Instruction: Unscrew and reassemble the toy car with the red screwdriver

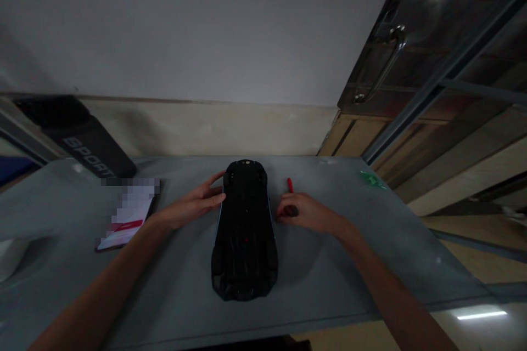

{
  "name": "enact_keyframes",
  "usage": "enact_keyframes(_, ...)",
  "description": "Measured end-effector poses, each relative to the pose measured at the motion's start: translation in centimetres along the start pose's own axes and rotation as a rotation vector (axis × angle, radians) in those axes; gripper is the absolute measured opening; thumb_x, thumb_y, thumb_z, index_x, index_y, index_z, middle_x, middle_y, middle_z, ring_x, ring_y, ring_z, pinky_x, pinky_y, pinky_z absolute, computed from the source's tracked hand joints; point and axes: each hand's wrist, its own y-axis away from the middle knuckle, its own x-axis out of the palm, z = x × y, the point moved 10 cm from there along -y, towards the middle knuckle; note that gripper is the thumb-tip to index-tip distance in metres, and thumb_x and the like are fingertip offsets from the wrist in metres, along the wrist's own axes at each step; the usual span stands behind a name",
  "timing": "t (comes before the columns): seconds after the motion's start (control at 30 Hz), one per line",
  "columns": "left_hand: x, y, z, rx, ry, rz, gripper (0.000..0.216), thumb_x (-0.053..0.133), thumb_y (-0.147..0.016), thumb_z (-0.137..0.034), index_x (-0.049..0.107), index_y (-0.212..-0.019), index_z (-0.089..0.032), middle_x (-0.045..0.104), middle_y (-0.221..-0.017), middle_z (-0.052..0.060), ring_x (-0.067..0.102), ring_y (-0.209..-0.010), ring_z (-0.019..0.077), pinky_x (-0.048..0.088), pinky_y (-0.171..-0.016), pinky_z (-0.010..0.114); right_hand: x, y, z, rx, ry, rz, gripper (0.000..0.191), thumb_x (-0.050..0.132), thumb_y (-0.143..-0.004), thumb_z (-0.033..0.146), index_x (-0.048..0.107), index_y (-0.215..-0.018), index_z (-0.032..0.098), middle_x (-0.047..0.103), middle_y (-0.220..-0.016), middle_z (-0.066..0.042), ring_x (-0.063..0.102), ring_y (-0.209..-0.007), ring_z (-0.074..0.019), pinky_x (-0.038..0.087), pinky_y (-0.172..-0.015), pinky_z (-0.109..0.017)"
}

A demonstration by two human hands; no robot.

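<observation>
A toy car lies upside down on the table, its black underside facing up and a strip of light-blue body along its edges. My left hand holds the car by its left side, the thumb over the edge and the other fingers partly hidden. Just right of the car, my right hand is closed, fingers curled around something dark that I cannot make out. A thin red stick-like piece shows right behind that hand; whether it is part of what the hand holds, I cannot tell.
The grey table meets a pale wall at the back. To the left are a phone with a lit screen and a black bottle marked SPORT. A green scrap lies far right, near a metal frame post.
</observation>
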Motion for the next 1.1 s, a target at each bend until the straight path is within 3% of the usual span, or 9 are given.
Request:
enact_keyframes(0.1, 0.8, -0.1, -0.4, 0.041, 0.016, 0.002, 0.088, 0.077, -0.098, -0.037, 0.03, -0.173, -0.033, 0.07, -0.148, 0.012, 0.066, -0.136, 0.0299, 0.046, -0.115, 0.044, -1.9, 0.4, 0.4, 0.013, -0.059, -0.052, 0.02, 0.068, -0.098, 0.04, 0.075, -0.092, 0.023, 0.07, -0.088, -0.002, 0.064, -0.081, -0.0186, 0.051, -0.077, -0.033)
enact_keyframes(0.2, 2.4, -0.5, -0.4, 0.078, 0.055, 0.007, 0.087, 0.077, -0.097, -0.034, 0.033, -0.172, -0.034, 0.07, -0.149, 0.01, 0.064, -0.139, 0.0298, 0.045, -0.117, 0.044, -5.5, 1.3, 1.4, 0.017, -0.146, -0.221, 0.03, 0.066, -0.1, 0.051, 0.072, -0.093, 0.023, 0.07, -0.093, -0.003, 0.064, -0.087, -0.0204, 0.052, -0.083, -0.035)
enact_keyframes(0.27, 3.4, -0.9, -0.2, 0.098, 0.1, 0.009, 0.087, 0.079, -0.096, -0.034, 0.035, -0.171, -0.035, 0.071, -0.148, 0.01, 0.064, -0.139, 0.0296, 0.045, -0.118, 0.044, -6.6, 1.8, 2.6, 0.019, -0.172, -0.282, 0.032, 0.066, -0.1, 0.054, 0.07, -0.092, 0.023, 0.07, -0.093, -0.004, 0.063, -0.087, -0.0207, 0.051, -0.084, -0.036)
enact_keyframes(0.37, 4.4, -1.5, 0.4, 0.108, 0.142, 0.033, 0.09, 0.081, -0.095, -0.036, 0.033, -0.171, -0.035, 0.071, -0.147, 0.01, 0.065, -0.139, 0.0295, 0.045, -0.118, 0.044, -5.4, 1.3, 5.6, 0.003, -0.14, -0.243, 0.025, 0.066, -0.103, 0.048, 0.073, -0.097, 0.024, 0.072, -0.096, -0.003, 0.063, -0.089, -0.02, 0.051, -0.085, -0.035)
enact_keyframes(0.57, 4.4, -1.9, 0.7, 0.14, 0.198, 0.062, 0.106, 0.086, -0.091, -0.037, 0.023, -0.175, -0.03, 0.069, -0.149, 0.014, 0.067, -0.134, 0.0305, 0.045, -0.118, 0.045, -0.2, -3.0, 10.5, -0.125, -0.008, -0.039, 0.012, 0.068, -0.105, 0.03, 0.077, -0.104, 0.023, 0.069, -0.097, -0.003, 0.061, -0.089, -0.0185, 0.049, -0.082, -0.033)
enact_keyframes(0.73, 4.5, -1.9, 0.6, 0.148, 0.206, 0.083, 0.11, 0.086, -0.09, -0.036, 0.018, -0.176, -0.027, 0.068, -0.15, 0.017, 0.064, -0.138, 0.0325, 0.045, -0.118, 0.046, 0.5, -5.2, 9.8, -0.15, 0.065, -0.046, 0.006, 0.073, -0.103, 0.024, 0.079, -0.102, 0.022, 0.065, -0.091, -0.001, 0.059, -0.088, -0.0184, 0.047, -0.082, -0.033)
enact_keyframes(1.1, 5.0, -1.5, 0.3, 0.102, 0.184, 0.088, 0.11, 0.085, -0.089, -0.033, 0.017, -0.176, -0.034, 0.069, -0.15, 0.012, 0.058, -0.148, 0.0367, 0.043, -0.121, 0.048, 0.6, -5.4, 9.1, -0.109, 0.042, -0.074, 0.008, 0.075, -0.102, 0.026, 0.082, -0.101, 0.023, 0.065, -0.091, -0.001, 0.06, -0.084, -0.017, 0.047, -0.078, -0.031)
